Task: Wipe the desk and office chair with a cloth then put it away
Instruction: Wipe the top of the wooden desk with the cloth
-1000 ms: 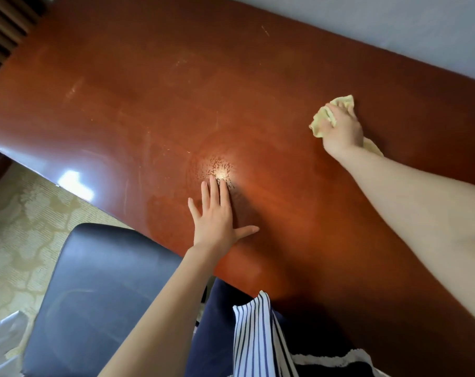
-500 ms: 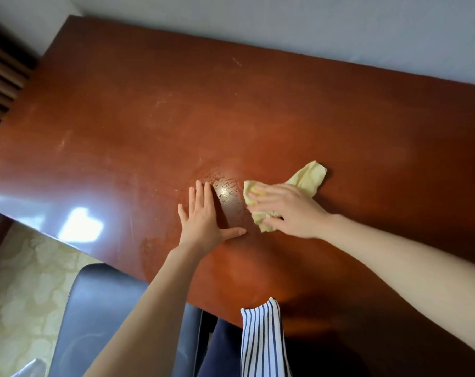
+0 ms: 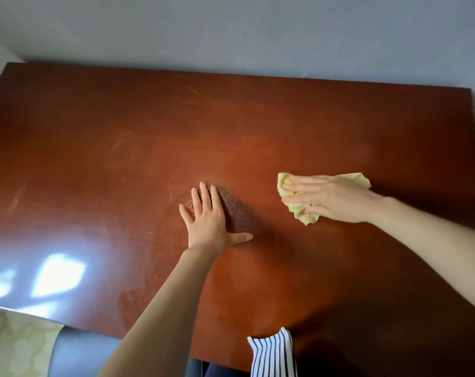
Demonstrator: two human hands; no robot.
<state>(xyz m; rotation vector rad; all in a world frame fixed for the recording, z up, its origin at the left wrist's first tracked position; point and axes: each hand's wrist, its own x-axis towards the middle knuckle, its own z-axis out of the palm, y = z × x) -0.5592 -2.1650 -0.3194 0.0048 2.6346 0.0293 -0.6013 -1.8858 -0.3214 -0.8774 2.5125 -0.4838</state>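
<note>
A glossy reddish-brown desk (image 3: 122, 164) fills the view. My left hand (image 3: 207, 223) lies flat on its middle, palm down, fingers spread, holding nothing. To its right my right hand (image 3: 331, 200) presses a crumpled pale yellow cloth (image 3: 303, 214) flat against the desk top; the cloth sticks out under the fingertips and behind the knuckles. A dark seat of the office chair (image 3: 78, 355) shows below the desk's near edge at lower left.
A grey wall (image 3: 230, 31) runs along the desk's far edge. Patterned cream carpet (image 3: 16, 344) lies at lower left beside the chair. A striped piece of my clothing (image 3: 274, 355) hangs over the near edge. Bright window glare sits on the desk's left front.
My right hand swept the cloth from the far right to beside my left hand, then back out to the right. My left hand stayed planted. The view tilted up, showing more wall.
</note>
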